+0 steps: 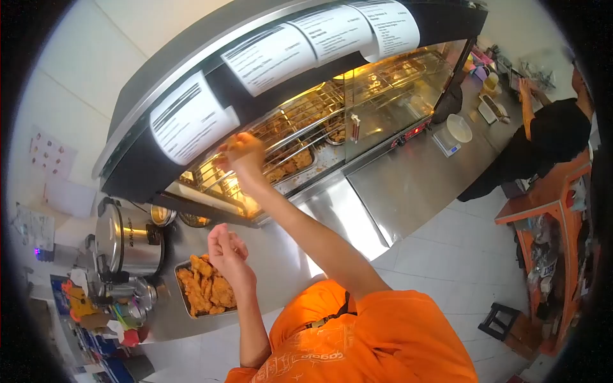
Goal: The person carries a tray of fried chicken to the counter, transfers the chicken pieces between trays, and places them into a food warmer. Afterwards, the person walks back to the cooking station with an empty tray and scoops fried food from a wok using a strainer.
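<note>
My right hand (244,155) is raised in front of the lit food warmer cabinet (383,127), its fingers curled. Whether anything is between those fingers I cannot make out. Behind it are wire racks (319,108), and below them a tray of fried pieces (290,167) inside the cabinet. Lower down, my left hand (230,252) hovers over the steel counter with its fingers bent in and nothing visible in them. Just beside it stands a metal tray (182,295) heaped with fried chicken (207,287).
A large steel pot (137,239) with a clamped lid stands left of the tray. Printed sheets (268,60) hang on the cabinet top. A scale (446,143) with a bowl (458,127) sits further right, near another person (555,131) in black. Orange shelves (543,191) stand behind.
</note>
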### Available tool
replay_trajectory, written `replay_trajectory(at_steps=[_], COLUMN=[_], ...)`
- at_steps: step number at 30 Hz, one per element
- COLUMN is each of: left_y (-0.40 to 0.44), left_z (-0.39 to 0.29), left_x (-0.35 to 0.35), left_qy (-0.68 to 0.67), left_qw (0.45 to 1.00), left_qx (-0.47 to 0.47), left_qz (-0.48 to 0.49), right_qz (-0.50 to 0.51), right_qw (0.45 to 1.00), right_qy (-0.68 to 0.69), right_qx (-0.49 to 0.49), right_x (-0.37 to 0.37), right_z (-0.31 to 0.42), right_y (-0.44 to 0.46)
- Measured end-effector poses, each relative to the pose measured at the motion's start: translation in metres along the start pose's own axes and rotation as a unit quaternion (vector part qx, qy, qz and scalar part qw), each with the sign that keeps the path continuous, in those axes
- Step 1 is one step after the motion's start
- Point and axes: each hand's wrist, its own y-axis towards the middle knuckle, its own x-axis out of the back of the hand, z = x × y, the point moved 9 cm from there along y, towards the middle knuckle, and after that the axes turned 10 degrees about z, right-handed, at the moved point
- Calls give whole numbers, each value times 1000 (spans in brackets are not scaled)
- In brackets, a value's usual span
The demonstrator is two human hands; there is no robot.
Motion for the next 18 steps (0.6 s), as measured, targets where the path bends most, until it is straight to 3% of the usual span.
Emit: replay_trajectory(at_steps=[7, 13, 18], left_y=[-23, -25, -1], left_z=[-2, 0, 1], left_x=[33, 38, 45], left_qy=[53, 88, 121], left_qw=[999, 993, 989], left_qx=[-1, -14, -12], left_qz=[0, 81, 83], right_qz=[-68, -40, -30], right_qw=[965, 941, 920], right_qy=[-232, -327, -381], right_qx=[103, 78, 91], right_x=[51, 88, 106], right_z=[48, 82, 112], right_y=[-42, -47, -62])
